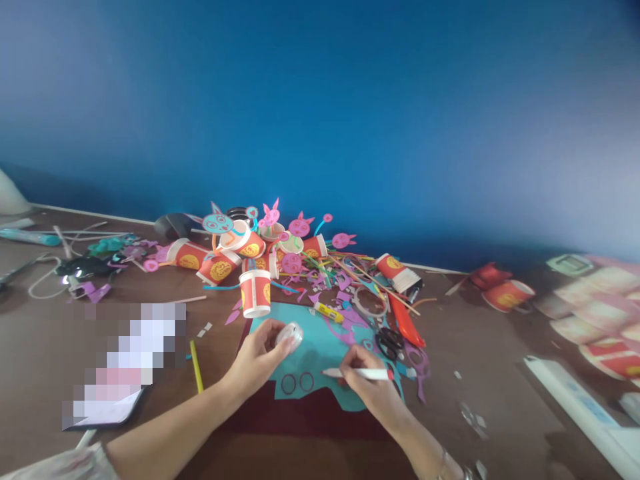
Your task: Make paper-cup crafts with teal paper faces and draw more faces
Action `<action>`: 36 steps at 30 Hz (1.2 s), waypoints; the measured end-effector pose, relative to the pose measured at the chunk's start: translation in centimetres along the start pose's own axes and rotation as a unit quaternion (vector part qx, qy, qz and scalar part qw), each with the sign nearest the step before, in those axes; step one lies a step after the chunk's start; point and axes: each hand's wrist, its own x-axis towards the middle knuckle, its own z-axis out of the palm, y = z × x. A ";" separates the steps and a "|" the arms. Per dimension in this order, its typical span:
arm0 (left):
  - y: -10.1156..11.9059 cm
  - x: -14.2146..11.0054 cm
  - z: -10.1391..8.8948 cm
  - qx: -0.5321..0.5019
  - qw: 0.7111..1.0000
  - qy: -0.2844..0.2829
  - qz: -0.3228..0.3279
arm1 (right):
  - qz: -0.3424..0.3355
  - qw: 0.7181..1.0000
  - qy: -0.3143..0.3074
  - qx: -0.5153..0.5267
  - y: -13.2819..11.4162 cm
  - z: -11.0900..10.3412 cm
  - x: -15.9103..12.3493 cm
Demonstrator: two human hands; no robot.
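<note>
My left hand (257, 357) is closed on a small round clear object (290, 337), held just above a sheet of turquoise paper (313, 353). Between the fingers of my right hand (367, 383) is a white marker (373, 374) with a red end, its tip pointing left at the paper. Two dark red circles (307, 382) are drawn side by side near the paper's lower left edge. A dark maroon sheet (300, 420) lies underneath. A yellow glue stick (329, 312) and black scissors (389, 343) lie at the paper's far and right sides.
A red and white paper cup (255, 293) stands behind the paper. Several cups with pink and blue animal faces (300, 225) crowd the wall, beside straws and purple scraps. At left lie a phone (115, 407) and a yellow straw (197, 367); at right, a white device (575, 400).
</note>
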 end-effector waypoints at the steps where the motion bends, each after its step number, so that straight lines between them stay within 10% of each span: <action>1: 0.0 0.0 0.0 0.001 1.000 0.000 -0.001 | -0.005 1.000 -0.002 -0.017 0.2 -0.2 -0.1; 36: 0.6 0.0 -0.1 0.023 1.000 0.008 -0.016 | -0.007 0.998 -0.024 -0.052 0.4 0.1 -0.2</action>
